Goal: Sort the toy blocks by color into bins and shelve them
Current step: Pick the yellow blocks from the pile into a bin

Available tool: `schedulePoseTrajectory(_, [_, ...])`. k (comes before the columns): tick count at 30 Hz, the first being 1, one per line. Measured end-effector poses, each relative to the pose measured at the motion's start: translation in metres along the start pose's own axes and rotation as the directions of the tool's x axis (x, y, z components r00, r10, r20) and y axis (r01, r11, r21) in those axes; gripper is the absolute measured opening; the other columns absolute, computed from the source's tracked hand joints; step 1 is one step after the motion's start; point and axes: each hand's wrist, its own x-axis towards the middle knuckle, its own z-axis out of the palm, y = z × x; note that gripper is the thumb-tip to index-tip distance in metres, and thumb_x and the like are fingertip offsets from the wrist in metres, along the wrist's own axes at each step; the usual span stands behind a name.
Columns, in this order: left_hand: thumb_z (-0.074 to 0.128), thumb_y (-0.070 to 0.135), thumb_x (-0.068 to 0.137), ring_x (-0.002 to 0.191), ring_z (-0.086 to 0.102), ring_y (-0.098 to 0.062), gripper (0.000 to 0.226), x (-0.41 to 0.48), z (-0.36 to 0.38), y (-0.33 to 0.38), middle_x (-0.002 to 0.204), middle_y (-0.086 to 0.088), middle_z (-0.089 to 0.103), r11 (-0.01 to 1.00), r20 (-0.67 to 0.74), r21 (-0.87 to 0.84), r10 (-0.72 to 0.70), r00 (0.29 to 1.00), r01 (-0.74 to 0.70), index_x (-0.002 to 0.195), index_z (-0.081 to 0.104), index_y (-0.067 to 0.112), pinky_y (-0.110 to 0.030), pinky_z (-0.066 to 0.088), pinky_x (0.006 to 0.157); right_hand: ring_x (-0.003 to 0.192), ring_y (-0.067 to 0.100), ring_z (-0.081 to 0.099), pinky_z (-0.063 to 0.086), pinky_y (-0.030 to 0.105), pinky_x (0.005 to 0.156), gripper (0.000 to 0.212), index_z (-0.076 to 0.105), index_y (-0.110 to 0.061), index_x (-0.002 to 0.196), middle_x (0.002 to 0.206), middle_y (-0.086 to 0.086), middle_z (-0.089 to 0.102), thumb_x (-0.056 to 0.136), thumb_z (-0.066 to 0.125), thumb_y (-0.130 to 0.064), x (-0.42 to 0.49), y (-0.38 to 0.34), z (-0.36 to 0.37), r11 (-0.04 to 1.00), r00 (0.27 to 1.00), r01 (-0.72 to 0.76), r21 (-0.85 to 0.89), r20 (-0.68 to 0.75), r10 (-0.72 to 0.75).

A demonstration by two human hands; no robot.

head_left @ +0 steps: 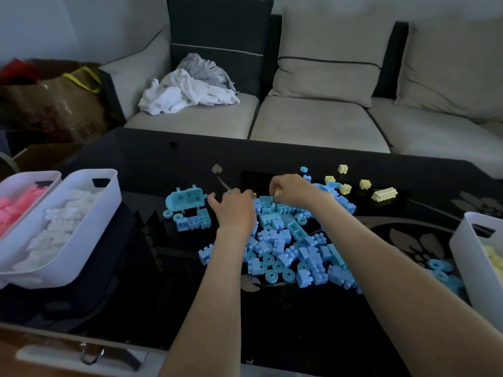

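At far left, on the glossy black table [163,281], a white plastic bin [32,174] filled with pink toy blocks [16,210]. Side by side with it, a second white plastic bin [89,240], heaped with white toy blocks [60,227]. Behind both, off the table, a brown paper bag [54,104] with a yellow handle.

Farther back, a grey fabric sofa [313,121] with a crumpled white and grey cloth [187,88] on its left seat.

Left of the table's centre, a light blue toy vehicle body [185,198], lying apart from the main heap with a few blue bricks just in front of it.

Next, the left hand [235,210], palm down at the far left edge of the pile, fingers curled away from the camera; holding something or not, impossible to tell.

Under and between the forearms, a spread pile of light blue toy blocks [285,246], bricks and ring-shaped pieces mixed together.

Just right of the left hand, the right hand [292,190], knuckles up over the far edge of the pile, fingertips pinching a small pale yellow block [277,193].

Beyond the right wrist, scattered pale yellow toy blocks [383,194], loose on the table near the pile's far right edge.

At the right edge, a third white plastic bin [471,268], partly out of view, with yellow pieces inside [494,259].
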Motion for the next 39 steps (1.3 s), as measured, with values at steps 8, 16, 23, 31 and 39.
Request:
schedulePoseTrajectory(8, [0.044, 0.004, 0.090, 0.119, 0.047, -0.021, 0.042, 0.001, 0.003, 0.003, 0.117, 0.000, 0.054, 0.999, -0.023, -0.010, 0.049, 0.999, -0.049, 0.124, 0.056, 0.023, -0.052, 0.007, 0.112, 0.091, 0.014, 0.052, 0.041, 0.023, 0.071, 0.018, 0.060, -0.017, 0.104, 0.111, 0.002, 0.054, 0.089, 0.058, -0.008, -0.006, 0.009, 0.003, 0.994, 0.998, -0.008, 0.113, -0.066, 0.016])
schedulePoseTrajectory(16, [0.041, 0.003, 0.090, 0.121, 0.044, -0.023, 0.045, 0.003, 0.004, -0.004, 0.121, -0.003, 0.051, 0.997, 0.010, -0.048, 0.068, 0.998, -0.067, 0.128, 0.052, 0.023, -0.050, 0.008, 0.111, 0.092, 0.016, 0.052, 0.042, 0.022, 0.070, 0.017, 0.061, -0.014, 0.102, 0.116, 0.007, 0.050, 0.090, 0.055, -0.005, 0.001, -0.008, 0.005, 0.961, 0.954, 0.120, 0.248, -0.297, -0.043])
schedulePoseTrajectory(23, [0.040, 0.006, 0.090, 0.124, 0.040, -0.026, 0.045, 0.005, 0.000, -0.002, 0.126, -0.005, 0.048, 0.999, 0.075, -0.043, 0.032, 0.997, -0.029, 0.131, 0.047, 0.023, -0.050, 0.009, 0.111, 0.103, 0.021, 0.053, 0.042, 0.024, 0.075, 0.022, 0.059, -0.014, 0.108, 0.123, 0.008, 0.046, 0.091, 0.052, -0.002, 0.015, -0.027, 0.014, 0.972, 0.974, 0.129, 0.198, -0.210, -0.086])
schedulePoseTrajectory(31, [0.037, 0.006, 0.091, 0.125, 0.038, -0.027, 0.049, 0.007, 0.000, -0.007, 0.128, -0.005, 0.047, 0.996, 0.107, -0.084, -0.013, 0.994, 0.022, 0.132, 0.049, 0.030, -0.049, 0.010, 0.111, 0.091, 0.014, 0.049, 0.039, 0.026, 0.075, 0.027, 0.055, -0.014, 0.123, 0.122, 0.007, 0.054, 0.097, 0.048, -0.015, 0.019, -0.032, 0.017, 0.993, 0.996, 0.087, 0.076, -0.003, -0.087])
schedulePoseTrajectory(39, [0.040, 0.012, 0.094, 0.123, 0.041, -0.026, 0.039, 0.006, -0.002, -0.005, 0.125, -0.003, 0.049, 0.987, 0.109, -0.139, -0.062, 0.992, 0.077, 0.131, 0.048, 0.024, -0.046, 0.017, 0.108, 0.096, 0.019, 0.052, 0.041, 0.026, 0.074, 0.021, 0.059, -0.015, 0.110, 0.120, 0.009, 0.051, 0.096, 0.044, -0.011, 0.027, -0.031, 0.031, 0.989, 0.993, 0.060, 0.135, -0.109, -0.045])
